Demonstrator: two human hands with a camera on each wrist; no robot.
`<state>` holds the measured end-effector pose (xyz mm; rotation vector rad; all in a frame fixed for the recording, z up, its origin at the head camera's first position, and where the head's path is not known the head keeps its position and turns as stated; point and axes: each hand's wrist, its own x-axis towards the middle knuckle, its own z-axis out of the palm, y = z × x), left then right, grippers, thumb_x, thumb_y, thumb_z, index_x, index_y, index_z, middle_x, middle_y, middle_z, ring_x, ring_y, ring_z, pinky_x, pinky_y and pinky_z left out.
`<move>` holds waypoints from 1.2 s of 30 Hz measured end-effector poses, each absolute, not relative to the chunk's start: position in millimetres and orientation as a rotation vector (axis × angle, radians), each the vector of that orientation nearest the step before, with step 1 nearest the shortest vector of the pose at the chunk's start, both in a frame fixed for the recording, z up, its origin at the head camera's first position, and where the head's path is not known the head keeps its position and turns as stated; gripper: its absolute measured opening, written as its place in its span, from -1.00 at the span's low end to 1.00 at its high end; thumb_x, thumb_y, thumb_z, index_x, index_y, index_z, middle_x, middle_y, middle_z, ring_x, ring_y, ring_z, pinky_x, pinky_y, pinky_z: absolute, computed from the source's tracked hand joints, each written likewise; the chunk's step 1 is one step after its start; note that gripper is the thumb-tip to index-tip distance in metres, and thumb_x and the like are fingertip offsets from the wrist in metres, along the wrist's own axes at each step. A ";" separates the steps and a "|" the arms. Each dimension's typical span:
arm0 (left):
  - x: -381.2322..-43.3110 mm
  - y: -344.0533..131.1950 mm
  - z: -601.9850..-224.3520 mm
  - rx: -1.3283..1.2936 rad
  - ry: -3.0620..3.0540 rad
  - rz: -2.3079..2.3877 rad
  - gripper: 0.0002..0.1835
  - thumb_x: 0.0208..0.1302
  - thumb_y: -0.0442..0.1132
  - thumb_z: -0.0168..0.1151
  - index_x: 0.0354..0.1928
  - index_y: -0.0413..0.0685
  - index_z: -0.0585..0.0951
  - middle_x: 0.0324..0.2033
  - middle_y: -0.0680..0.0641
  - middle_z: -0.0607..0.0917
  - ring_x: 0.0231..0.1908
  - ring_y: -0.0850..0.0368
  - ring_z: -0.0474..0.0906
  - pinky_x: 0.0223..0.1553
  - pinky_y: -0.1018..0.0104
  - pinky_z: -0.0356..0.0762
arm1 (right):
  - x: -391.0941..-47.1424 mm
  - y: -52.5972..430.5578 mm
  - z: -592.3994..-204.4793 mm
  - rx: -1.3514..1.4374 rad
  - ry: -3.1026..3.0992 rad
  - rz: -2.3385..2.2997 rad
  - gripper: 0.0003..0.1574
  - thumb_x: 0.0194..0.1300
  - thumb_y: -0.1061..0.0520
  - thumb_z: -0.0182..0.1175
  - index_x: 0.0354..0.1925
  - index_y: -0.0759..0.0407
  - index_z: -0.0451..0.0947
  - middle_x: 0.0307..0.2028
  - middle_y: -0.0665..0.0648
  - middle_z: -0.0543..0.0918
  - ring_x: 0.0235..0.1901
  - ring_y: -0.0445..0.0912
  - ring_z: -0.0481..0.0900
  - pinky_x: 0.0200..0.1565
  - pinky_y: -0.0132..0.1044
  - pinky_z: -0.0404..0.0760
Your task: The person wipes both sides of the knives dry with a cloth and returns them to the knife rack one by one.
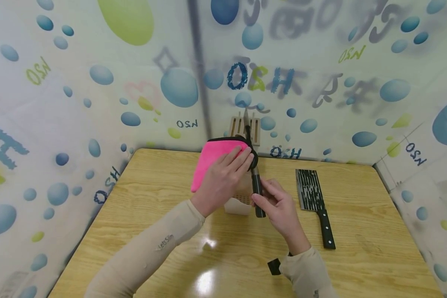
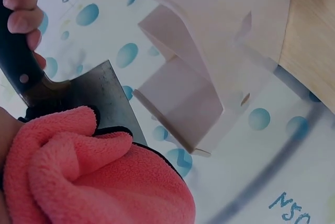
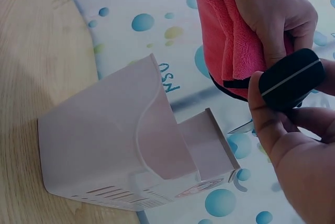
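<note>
Cloth (image 1: pixel 205 163), pink with a dark border, is lying folded against a blade, up off the desk (image 1: pixel 152 194); it is looking fleecy and limp, so it is probably weighing very little, giving under pressure and padding the skin, though a sharp edge could be cutting through a thin fold; a doubled part is seeming the best place for taking hold. The left hand (image 1: pixel 225 176) is pinching the cloth over the metal, its fingers lying long across the top. Below it, a pale holder (image 3: pixel 94 140) is standing on the desk; it is looking smooth, stiff and fairly light, so a knock could be shifting it. Just right of the cloth, a knife (image 1: pixel 258 188) is hanging in the air, its tip pointing toward the wall (image 1: pixel 313 78); it is looking rigid, with a smooth dark handle that may be turning slippery when damp; the handle is offering the safe hold. The right hand (image 1: pixel 283 211) is gripping that handle between thumb and fingers. Farther right, a cleaver (image 1: pixel 313 194) is lying flat on the desk, apart from both hands; its broad blade is likely making it front-heavy, and its black handle is inviting a full grip.
</note>
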<state>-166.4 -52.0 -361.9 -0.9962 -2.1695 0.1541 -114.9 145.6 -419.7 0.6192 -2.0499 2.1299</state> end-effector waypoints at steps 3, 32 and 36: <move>-168.0 -53.6 -359.6 -0.987 -2.177 0.143 -0.53 0.42 -0.39 0.27 0.35 -0.21 0.57 0.33 -0.16 0.59 0.31 -0.09 0.55 0.25 0.18 0.61 | -114.2 145.8 -421.5 0.633 -2.058 2.122 -0.40 0.44 0.43 0.18 0.40 0.48 0.38 -0.15 0.36 0.50 -0.27 0.01 0.72 -0.18 -0.36 0.78; -159.1 -54.5 -363.7 -1.037 -2.167 0.173 -0.52 0.40 -0.36 0.25 0.35 -0.14 0.59 0.34 -0.11 0.59 0.34 -0.04 0.52 0.28 0.23 0.58 | -115.1 140.5 -415.3 0.523 -2.143 2.057 -0.42 0.45 0.39 0.19 0.39 0.46 0.41 -0.19 0.27 0.48 -0.27 0.00 0.71 -0.20 -0.40 0.76; -154.5 -52.2 -365.1 -1.061 -2.146 0.187 -0.55 0.42 -0.34 0.24 0.33 -0.12 0.61 0.33 -0.10 0.60 0.34 -0.03 0.52 0.31 0.24 0.55 | -115.9 141.3 -413.7 0.495 -2.163 2.040 -0.40 0.45 0.38 0.20 0.40 0.44 0.39 -0.18 0.26 0.48 -0.26 -0.04 0.70 -0.19 -0.42 0.75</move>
